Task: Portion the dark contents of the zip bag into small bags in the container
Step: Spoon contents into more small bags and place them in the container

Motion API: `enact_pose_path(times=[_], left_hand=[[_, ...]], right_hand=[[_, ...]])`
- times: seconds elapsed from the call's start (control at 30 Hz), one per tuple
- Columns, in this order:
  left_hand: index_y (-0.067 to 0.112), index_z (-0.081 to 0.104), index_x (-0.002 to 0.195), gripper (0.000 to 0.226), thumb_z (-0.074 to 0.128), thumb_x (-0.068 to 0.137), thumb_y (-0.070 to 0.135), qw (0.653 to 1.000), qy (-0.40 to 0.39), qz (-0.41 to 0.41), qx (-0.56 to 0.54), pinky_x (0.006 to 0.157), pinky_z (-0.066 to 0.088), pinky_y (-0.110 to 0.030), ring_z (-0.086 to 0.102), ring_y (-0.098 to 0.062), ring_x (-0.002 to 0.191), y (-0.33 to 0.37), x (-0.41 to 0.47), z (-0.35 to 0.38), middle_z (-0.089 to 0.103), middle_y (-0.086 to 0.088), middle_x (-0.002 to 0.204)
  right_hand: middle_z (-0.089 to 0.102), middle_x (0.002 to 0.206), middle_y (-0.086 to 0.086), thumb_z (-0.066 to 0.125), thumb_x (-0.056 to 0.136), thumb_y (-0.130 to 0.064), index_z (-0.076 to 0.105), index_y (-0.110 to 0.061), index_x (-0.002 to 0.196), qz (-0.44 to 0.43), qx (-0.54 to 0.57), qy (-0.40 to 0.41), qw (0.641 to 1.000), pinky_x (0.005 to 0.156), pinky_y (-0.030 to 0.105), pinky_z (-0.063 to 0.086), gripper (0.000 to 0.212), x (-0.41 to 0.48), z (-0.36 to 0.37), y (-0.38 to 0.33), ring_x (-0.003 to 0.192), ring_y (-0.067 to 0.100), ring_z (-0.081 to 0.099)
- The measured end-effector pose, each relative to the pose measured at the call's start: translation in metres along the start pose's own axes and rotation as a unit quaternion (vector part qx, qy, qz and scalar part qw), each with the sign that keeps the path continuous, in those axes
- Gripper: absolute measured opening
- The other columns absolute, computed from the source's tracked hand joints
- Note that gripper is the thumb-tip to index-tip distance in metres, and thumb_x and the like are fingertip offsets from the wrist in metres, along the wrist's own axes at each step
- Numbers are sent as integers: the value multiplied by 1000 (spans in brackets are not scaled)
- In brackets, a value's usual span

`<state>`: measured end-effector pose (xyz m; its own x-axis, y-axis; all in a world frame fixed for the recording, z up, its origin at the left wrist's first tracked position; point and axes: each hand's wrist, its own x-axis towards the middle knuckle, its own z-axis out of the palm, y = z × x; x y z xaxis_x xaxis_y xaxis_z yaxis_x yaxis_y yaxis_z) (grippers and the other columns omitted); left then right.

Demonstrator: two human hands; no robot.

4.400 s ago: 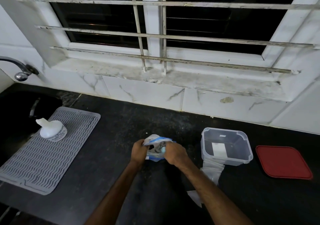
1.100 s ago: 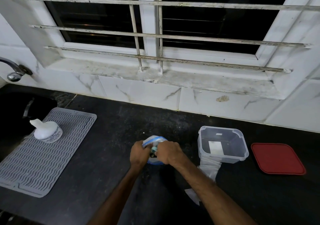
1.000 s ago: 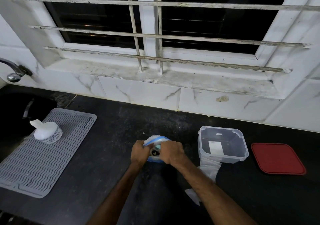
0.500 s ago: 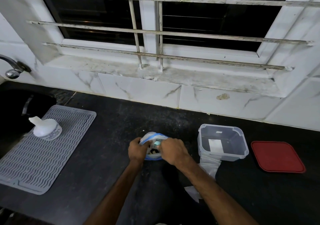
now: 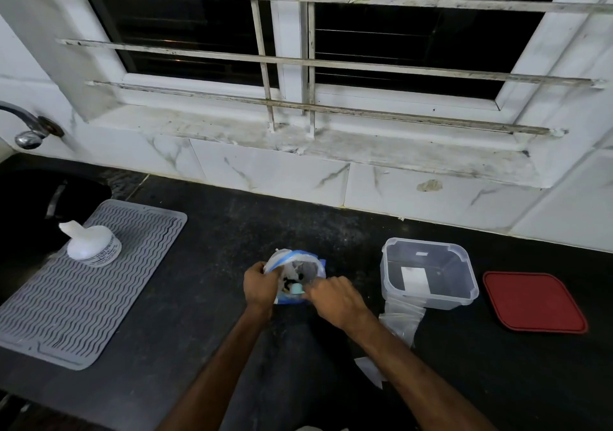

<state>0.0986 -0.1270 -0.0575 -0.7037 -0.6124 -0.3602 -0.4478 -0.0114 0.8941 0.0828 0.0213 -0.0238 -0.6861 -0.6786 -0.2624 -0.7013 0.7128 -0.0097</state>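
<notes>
your left hand (image 5: 260, 286) grips the left rim of the zip bag (image 5: 300, 263) and holds its mouth wide open. the bag stands low in the middle of the frame, mouth up. your right hand (image 5: 335, 298) has its fingers curled at the right side of the mouth. it seems to pinch a small pale blue thing (image 5: 296, 287), maybe a scoop, just over the dark contents (image 5: 299, 276).

the container (image 5: 447, 299) sits to the right of the bag, apart from it, and your right hand is the nearer one. so i think the load must go right. clear small bags (image 5: 403, 317) lie flat at the container's front edge. the black counter (image 5: 205, 298) has room between bag and container. a red lid (image 5: 534, 302) lies at far right. a grey mat (image 5: 83, 298) with a white bottle (image 5: 91, 246) is at left.
</notes>
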Motion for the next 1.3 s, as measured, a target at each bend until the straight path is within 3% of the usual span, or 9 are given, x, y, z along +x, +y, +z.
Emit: enact_pose_path(times=[0.17, 0.33, 0.47, 0.57, 0.77, 0.87, 0.93, 1.17, 1.3], left_hand=[[5, 67, 82, 5, 71, 80, 6, 1000, 6, 25, 16, 53, 46, -24, 63, -16, 66, 1, -7, 7, 67, -4, 71], [12, 64, 79, 10, 68, 81, 3, 1000, 5, 7, -3, 70, 60, -41, 69, -26, 77, -2, -5, 6, 71, -13, 82], [11, 61, 93, 7, 62, 87, 7, 1000, 2, 11, 25, 72, 56, -36, 67, -25, 87, -8, 0, 2, 69, -12, 94], [15, 61, 100, 9, 59, 92, 19, 997, -58, 12, 43, 84, 57, -45, 67, -25, 93, -11, 1, 6, 69, -11, 101], [13, 58, 119, 27, 61, 95, 26, 991, -132, 30, 4, 90, 56, -45, 68, -22, 100, -10, -9, 4, 68, -9, 111], [10, 53, 119, 49, 71, 83, 37, 985, -168, 41, -6, 88, 57, -44, 67, -22, 102, -13, -13, 0, 65, -8, 113], [10, 54, 114, 54, 70, 73, 41, 989, -144, 35, -1, 87, 57, -49, 67, -25, 101, -18, -12, 1, 65, -11, 111], [3, 53, 123, 74, 84, 63, 32, 988, -152, 30, -22, 85, 58, -49, 69, -29, 103, -41, 9, 8, 67, -18, 115], [3, 50, 128, 61, 79, 77, 21, 980, -190, 14, -60, 87, 58, -46, 68, -30, 105, -26, 3, 0, 65, -20, 119]], right_hand=[[62, 115, 10, 41, 101, -24, 48, -16, 130, 41, 19, 65, 997, 73, 39, 50, 31, 1, -6, -1, 93, 29, 66], [67, 111, 9, 44, 97, -18, 57, -16, 121, 27, 25, 27, 999, 74, 40, 53, 27, -1, -1, -1, 91, 28, 68], [67, 107, 8, 45, 98, -22, 59, -18, 117, 44, 13, 35, 998, 72, 37, 49, 24, 0, -7, 6, 91, 28, 67], [67, 109, 9, 47, 96, -16, 60, -14, 117, 85, 8, 22, 996, 78, 38, 50, 25, 6, -13, 7, 95, 28, 66], [65, 116, 9, 50, 97, -16, 61, -9, 120, 114, 21, -39, 993, 88, 36, 51, 27, 8, -7, -4, 105, 26, 63], [64, 119, 11, 49, 97, -15, 60, -9, 122, 109, -6, -55, 992, 90, 36, 49, 28, 5, -6, 0, 107, 27, 62], [62, 122, 11, 48, 97, -16, 58, -9, 124, 84, -24, -78, 993, 91, 37, 48, 30, 3, -8, 2, 109, 27, 61], [64, 117, 12, 50, 94, -15, 61, -10, 117, 53, -29, -31, 998, 86, 38, 49, 26, -3, -20, 10, 104, 30, 63], [64, 114, 12, 47, 94, -14, 61, -12, 115, 56, 0, 2, 998, 83, 38, 48, 25, -5, -21, 15, 100, 31, 63]])
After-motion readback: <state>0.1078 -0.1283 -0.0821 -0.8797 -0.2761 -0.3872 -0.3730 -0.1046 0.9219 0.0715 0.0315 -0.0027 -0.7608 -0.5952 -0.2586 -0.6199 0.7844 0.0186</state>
